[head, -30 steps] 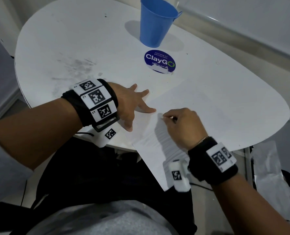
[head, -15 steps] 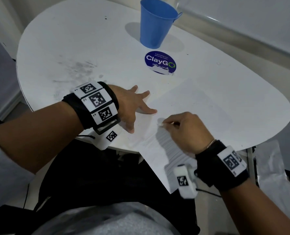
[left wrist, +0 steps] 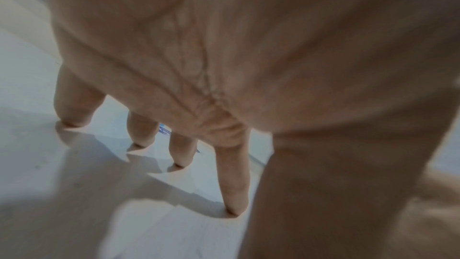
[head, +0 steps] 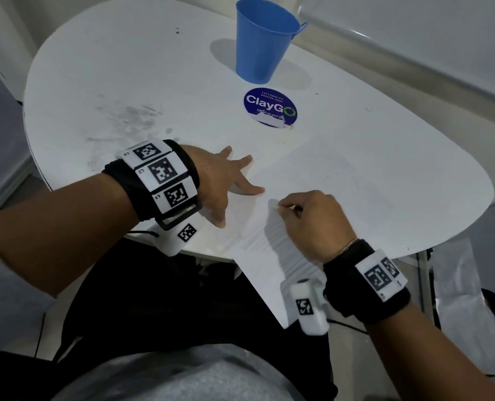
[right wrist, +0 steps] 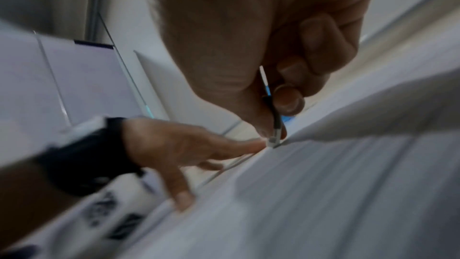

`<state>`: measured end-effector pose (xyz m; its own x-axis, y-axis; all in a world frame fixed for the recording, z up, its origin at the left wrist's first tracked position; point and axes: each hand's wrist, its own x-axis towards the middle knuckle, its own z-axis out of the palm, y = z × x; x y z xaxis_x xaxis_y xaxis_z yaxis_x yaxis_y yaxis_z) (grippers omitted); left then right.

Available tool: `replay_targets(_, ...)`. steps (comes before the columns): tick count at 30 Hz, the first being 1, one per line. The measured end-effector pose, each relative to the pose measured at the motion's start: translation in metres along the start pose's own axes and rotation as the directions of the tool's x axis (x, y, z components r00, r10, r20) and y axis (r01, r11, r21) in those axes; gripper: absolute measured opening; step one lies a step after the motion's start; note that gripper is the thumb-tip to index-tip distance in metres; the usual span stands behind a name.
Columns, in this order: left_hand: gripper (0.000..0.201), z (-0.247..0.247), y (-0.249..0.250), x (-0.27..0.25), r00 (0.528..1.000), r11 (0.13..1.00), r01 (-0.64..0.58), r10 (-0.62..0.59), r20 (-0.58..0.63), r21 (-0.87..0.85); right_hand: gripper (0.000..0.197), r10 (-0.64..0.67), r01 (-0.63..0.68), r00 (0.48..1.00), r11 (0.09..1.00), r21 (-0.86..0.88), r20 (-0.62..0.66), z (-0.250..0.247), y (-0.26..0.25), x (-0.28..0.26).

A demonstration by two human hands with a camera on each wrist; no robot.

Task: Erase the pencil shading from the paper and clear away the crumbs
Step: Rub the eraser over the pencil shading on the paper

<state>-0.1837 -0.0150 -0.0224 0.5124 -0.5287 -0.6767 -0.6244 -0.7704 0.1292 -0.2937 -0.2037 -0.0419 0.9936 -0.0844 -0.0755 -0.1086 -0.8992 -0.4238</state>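
Right hand [head: 312, 224] pinches thin dark-tipped eraser stick [right wrist: 273, 125], tip on white paper sheet [head: 341, 180]; left hand [head: 220, 180] presses sheet, fingers splayed.

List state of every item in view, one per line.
paper: flat on the table, near corner overhanging the edge
left hand: fingers spread, pressing the paper
right hand: pinching the eraser
eraser: tip on the paper
blue cup: upright, apart from the paper
ClayGo sticker: flat on the table
table: smudged grey on the left
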Motion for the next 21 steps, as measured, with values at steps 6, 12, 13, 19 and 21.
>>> replay_targets(6,0.101,0.001,0.000,-0.001,1.000,1.000,0.006,-0.006,-0.002,-0.005,0.016,0.058,-0.055,0.997,0.997,0.057,-0.044,-0.007,0.005,0.006)
replay_targets(12,0.100,-0.001,0.002,-0.001,1.000,1.000,0.003,-0.002,0.005,-0.019,0.015,-0.003,-0.003,0.993,0.999,0.048,0.121,-0.008,-0.002,0.000)
replay_targets(13,0.100,-0.001,0.002,-0.001,1.000,1.000,0.003,-0.003,0.004,-0.023,0.014,0.037,-0.040,0.997,0.997,0.059,0.061,-0.010,0.003,0.004)
replay_targets(19,0.102,-0.001,0.001,0.000,1.000,1.000,0.000,0.000,0.002,0.005,0.016,-0.039,0.039,0.995,0.999,0.002,0.087,0.000,-0.009,-0.007)
replay_targets(21,0.102,0.000,0.000,0.001,1.000,1.000,-0.001,0.001,-0.001,-0.003,0.015,0.006,-0.007,0.998,1.000,0.012,0.066,-0.005,-0.003,0.000)
